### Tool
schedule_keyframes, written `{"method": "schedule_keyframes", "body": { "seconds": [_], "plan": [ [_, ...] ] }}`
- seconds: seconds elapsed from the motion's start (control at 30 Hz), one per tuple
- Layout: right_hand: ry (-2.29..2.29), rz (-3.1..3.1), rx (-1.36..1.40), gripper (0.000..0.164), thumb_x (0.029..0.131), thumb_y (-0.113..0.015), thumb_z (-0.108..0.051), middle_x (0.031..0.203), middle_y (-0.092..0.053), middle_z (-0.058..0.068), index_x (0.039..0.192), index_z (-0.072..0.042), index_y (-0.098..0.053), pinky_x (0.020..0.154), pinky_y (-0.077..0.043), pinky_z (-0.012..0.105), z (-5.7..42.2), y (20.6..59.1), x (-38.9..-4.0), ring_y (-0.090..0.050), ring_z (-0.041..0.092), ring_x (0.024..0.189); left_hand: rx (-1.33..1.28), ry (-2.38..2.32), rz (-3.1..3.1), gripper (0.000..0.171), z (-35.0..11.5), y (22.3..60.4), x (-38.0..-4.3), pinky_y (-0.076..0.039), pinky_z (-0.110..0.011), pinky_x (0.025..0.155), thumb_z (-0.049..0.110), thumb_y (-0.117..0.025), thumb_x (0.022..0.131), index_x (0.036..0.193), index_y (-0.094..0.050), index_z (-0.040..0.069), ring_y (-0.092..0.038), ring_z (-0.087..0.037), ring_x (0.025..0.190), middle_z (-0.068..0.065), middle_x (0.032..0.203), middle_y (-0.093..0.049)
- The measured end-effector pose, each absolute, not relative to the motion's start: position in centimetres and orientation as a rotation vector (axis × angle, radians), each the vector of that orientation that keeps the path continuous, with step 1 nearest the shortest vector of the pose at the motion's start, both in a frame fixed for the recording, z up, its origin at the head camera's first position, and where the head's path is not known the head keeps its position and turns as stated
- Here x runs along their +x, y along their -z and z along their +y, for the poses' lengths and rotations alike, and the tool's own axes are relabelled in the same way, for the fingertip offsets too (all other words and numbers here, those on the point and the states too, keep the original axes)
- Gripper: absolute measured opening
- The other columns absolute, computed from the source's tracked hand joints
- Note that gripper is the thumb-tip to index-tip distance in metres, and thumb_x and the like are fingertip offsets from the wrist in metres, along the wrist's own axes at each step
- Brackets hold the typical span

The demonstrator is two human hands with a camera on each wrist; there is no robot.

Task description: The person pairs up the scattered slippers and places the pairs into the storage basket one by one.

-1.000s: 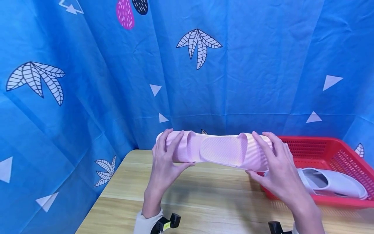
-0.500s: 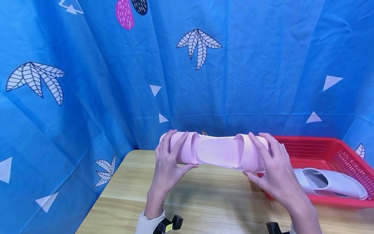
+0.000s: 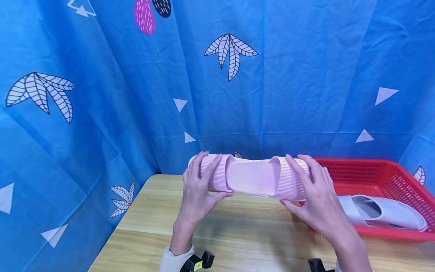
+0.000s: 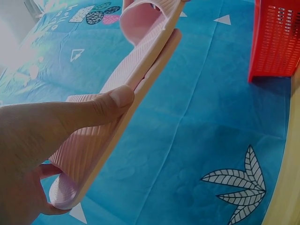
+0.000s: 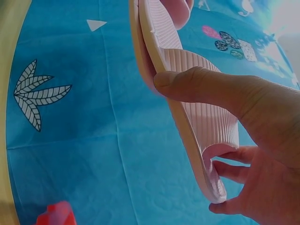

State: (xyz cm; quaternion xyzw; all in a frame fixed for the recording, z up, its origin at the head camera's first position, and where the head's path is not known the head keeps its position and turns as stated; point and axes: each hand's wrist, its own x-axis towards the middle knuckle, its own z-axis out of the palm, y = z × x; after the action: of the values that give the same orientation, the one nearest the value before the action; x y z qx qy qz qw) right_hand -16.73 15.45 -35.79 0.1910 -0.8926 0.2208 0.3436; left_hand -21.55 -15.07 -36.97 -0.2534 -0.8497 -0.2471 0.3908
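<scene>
Two pink slide slippers with ribbed straps are held up over the wooden table, toes pointing outward and heels overlapping. My left hand grips the left slipper across its strap, thumb along the lower edge. The right slipper lies in front at the overlap; my right hand holds it round its strap. In the left wrist view the thumb presses the side of the soles where they meet. In the right wrist view the thumb presses the sole edge, with fingers round the toe end.
A red perforated basket stands at the right of the table, with a pale closed-toe slipper in it. Behind, a blue patterned curtain hangs at the table's back and left.
Both hands have moved slightly toward each other, left hand rightward and right hand leftward. The two slippers overlap more, and the pair looks shorter end to end.
</scene>
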Motion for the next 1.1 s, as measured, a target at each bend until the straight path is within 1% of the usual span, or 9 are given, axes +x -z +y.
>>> {"method": "schedule_keyframes", "body": {
  "seconds": [0.13,0.2,0.37,0.47,0.67,0.83,0.97,1.1],
  "plan": [
    [-0.574,-2.318,0.504,0.133,0.044,-0.105,-0.016,0.149,-0.041,0.017,0.159,-0.025,-0.038,0.089,-0.048,0.066,15.3,35.9,-16.7,-0.039,0.036,0.133,-0.647,0.622,-2.172,0.107,-14.8,37.0,-21.5,-0.033,-0.068,0.107,0.039,-0.101,0.061,0.153,-0.047,0.031,-0.031,-0.033,0.146,-0.012,0.154,-0.042],
    [-0.570,-2.302,0.522,0.133,0.043,-0.106,-0.015,0.149,-0.042,0.017,0.159,-0.023,-0.039,0.090,-0.047,0.064,15.3,36.0,-16.8,-0.039,0.036,0.133,-0.655,0.624,-2.173,0.108,-14.7,37.1,-21.4,-0.033,-0.067,0.107,0.039,-0.101,0.060,0.153,-0.047,0.031,-0.031,-0.034,0.146,-0.012,0.155,-0.042],
    [-0.557,-2.265,0.563,0.133,0.043,-0.106,-0.014,0.147,-0.043,0.018,0.158,-0.020,-0.040,0.093,-0.044,0.060,15.3,36.0,-16.9,-0.039,0.035,0.133,-0.680,0.641,-2.154,0.112,-14.6,37.1,-21.4,-0.033,-0.066,0.107,0.040,-0.103,0.055,0.152,-0.048,0.030,-0.031,-0.035,0.146,-0.013,0.155,-0.041],
    [-0.560,-2.270,0.563,0.135,0.043,-0.106,-0.015,0.148,-0.043,0.018,0.159,-0.022,-0.038,0.092,-0.046,0.061,15.2,36.0,-16.8,-0.039,0.035,0.133,-0.689,0.639,-2.156,0.111,-14.5,37.2,-21.4,-0.033,-0.066,0.106,0.040,-0.102,0.056,0.152,-0.048,0.030,-0.031,-0.035,0.145,-0.012,0.155,-0.041],
    [-0.570,-2.258,0.579,0.132,0.044,-0.106,-0.020,0.143,-0.045,0.018,0.159,-0.021,-0.039,0.090,-0.047,0.059,14.7,36.1,-16.9,-0.043,0.035,0.128,-0.704,0.633,-2.168,0.109,-14.1,37.2,-21.3,-0.036,-0.066,0.105,0.042,-0.101,0.058,0.153,-0.047,0.032,-0.032,-0.034,0.145,-0.011,0.154,-0.042],
    [-0.581,-2.265,0.634,0.130,0.047,-0.104,-0.021,0.141,-0.044,0.019,0.159,-0.019,-0.039,0.092,-0.045,0.061,14.6,36.3,-16.9,-0.045,0.033,0.125,-0.745,0.642,-2.167,0.106,-14.0,37.2,-21.2,-0.040,-0.061,0.102,0.044,-0.101,0.058,0.150,-0.050,0.032,-0.035,-0.032,0.142,-0.010,0.151,-0.044],
    [-0.560,-2.265,0.672,0.129,0.047,-0.102,-0.017,0.140,-0.045,0.020,0.159,-0.017,-0.037,0.091,-0.045,0.057,14.6,36.3,-16.9,-0.046,0.032,0.121,-0.764,0.651,-2.176,0.106,-13.9,37.2,-21.2,-0.040,-0.057,0.101,0.046,-0.100,0.058,0.150,-0.050,0.031,-0.035,-0.031,0.141,-0.008,0.151,-0.043],
    [-0.569,-2.270,0.686,0.129,0.049,-0.102,-0.015,0.142,-0.046,0.018,0.160,-0.018,-0.037,0.093,-0.045,0.057,14.5,36.4,-16.9,-0.045,0.033,0.125,-0.775,0.652,-2.182,0.106,-13.8,37.2,-21.2,-0.040,-0.057,0.101,0.048,-0.100,0.058,0.151,-0.050,0.031,-0.035,-0.030,0.141,-0.008,0.151,-0.043]
  ]
}}
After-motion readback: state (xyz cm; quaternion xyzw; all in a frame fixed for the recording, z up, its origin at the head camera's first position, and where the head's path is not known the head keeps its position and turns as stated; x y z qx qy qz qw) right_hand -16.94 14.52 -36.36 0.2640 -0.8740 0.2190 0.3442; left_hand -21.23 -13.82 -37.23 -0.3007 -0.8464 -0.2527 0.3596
